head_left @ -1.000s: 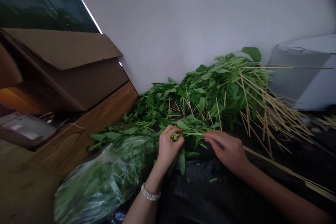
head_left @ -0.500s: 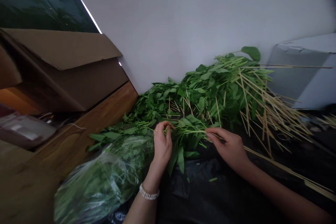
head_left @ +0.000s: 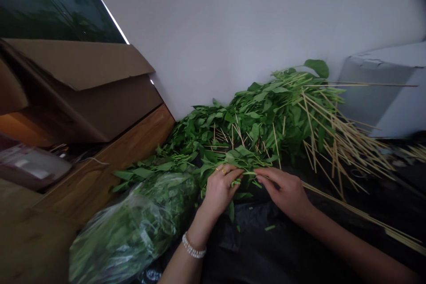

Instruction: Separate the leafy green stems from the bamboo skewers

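Note:
My left hand (head_left: pixel 220 190), wearing a ring and a beaded bracelet (head_left: pixel 193 248), is closed around a leafy green stem (head_left: pixel 249 173). Short green stem pieces (head_left: pixel 235 182) show by its thumb. Close beside it, my right hand (head_left: pixel 285 190) pinches the same stem between thumb and fingertips. Leaves of the sprig (head_left: pixel 241 156) spread just beyond the hands. Behind lies a long heap of leafy greens (head_left: pixel 256 102), with thin pale sticks (head_left: pixel 353 137) poking out on the right. Fingers hide part of the stem.
A clear plastic bag (head_left: pixel 133 230) of greens lies at the left front. Black plastic sheeting (head_left: pixel 266 253) covers the work surface, with green scraps on it. A cardboard box (head_left: pixel 96 106) stands left, a white box (head_left: pixel 376 88) right, and a wall (head_left: pixel 226 31) behind.
My left hand has moved right and slightly nearer to me, up against my right hand, and now grips the stem. The right hand has shifted slightly left, still pinching the stem.

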Action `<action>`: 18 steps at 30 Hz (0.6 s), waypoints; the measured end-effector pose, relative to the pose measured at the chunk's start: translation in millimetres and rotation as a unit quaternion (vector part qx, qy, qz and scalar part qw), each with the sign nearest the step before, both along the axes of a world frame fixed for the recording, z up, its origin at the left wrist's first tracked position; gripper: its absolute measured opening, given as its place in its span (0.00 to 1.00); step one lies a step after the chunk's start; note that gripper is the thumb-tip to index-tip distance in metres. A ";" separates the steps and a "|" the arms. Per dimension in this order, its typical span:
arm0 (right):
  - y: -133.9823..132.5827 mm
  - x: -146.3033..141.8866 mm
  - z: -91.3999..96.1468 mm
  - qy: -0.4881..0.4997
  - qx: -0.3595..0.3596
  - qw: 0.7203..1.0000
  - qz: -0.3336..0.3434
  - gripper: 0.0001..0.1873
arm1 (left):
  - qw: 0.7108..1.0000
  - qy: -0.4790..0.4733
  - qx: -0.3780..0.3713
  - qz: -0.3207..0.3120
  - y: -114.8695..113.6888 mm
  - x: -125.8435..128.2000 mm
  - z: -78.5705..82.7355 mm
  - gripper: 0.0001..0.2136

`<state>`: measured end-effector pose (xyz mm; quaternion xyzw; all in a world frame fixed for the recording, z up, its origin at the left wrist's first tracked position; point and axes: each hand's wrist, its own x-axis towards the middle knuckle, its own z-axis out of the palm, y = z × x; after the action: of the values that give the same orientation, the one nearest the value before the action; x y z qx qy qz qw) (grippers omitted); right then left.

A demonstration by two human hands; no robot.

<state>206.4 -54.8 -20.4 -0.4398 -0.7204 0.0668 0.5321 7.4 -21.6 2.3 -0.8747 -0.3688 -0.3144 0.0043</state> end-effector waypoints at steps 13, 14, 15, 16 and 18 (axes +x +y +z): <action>-4.6 -0.5 1.8 -0.089 0.038 0.995 -0.014 0.08 | 0.959 -0.232 -0.101 0.126 2.1 -0.9 13.1 0.07; -4.1 0.6 2.2 -0.083 0.039 0.996 -0.020 0.08 | 0.941 -0.279 -0.118 0.150 6.0 -6.8 14.7 0.08; -3.2 1.7 2.2 -0.079 0.036 0.996 -0.026 0.07 | 0.926 -0.312 -0.120 0.175 9.7 -12.8 16.1 0.09; -2.1 2.9 1.6 -0.078 0.032 0.996 -0.030 0.07 | 0.920 -0.321 -0.112 0.193 12.7 -18.1 17.2 0.09; -0.2 4.2 -0.6 -0.089 0.024 0.995 -0.026 0.07 | 0.927 -0.298 -0.089 0.210 15.2 -24.2 18.5 0.11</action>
<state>210.6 -55.0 -20.9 -0.4498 -0.7543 -0.0039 0.4782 -16.7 -6.4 20.8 -0.6400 -0.5546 -0.5186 -0.1175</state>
